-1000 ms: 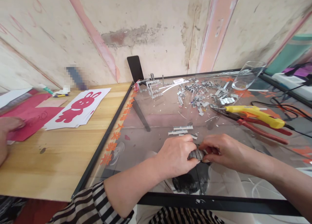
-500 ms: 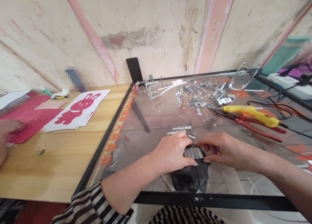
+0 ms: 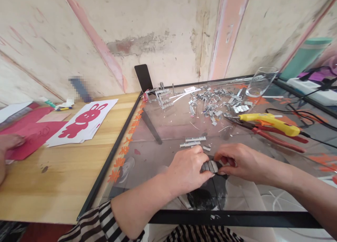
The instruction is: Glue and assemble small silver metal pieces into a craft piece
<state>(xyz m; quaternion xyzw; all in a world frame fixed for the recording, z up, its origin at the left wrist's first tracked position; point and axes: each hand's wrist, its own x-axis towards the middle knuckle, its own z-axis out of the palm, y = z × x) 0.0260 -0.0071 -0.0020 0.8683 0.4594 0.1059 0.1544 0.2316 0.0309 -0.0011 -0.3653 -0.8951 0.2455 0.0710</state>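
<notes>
My left hand (image 3: 188, 170) and my right hand (image 3: 238, 162) meet over the near part of a glass tabletop (image 3: 173, 124). Both pinch the same short strip of small silver mirror tiles (image 3: 210, 166), the left from the left end, the right from the right end. The strip sits just above or on the glass; I cannot tell which. A few loose silver strips (image 3: 193, 141) lie right behind my hands. Further back lies a scatter of several mirror pieces (image 3: 218, 103).
A yellow glue gun (image 3: 271, 122) and red-handled pliers (image 3: 279, 140) lie to the right, with black cables behind. A drinking glass (image 3: 262, 81) leans at the back right. A phone (image 3: 143, 77) stands against the wall. On the wooden table, a rabbit cutout (image 3: 83, 121) and another person's hand (image 3: 7, 143).
My hands have closed together on the tile strip, so less of it shows than half a second ago. The view has shifted slightly.
</notes>
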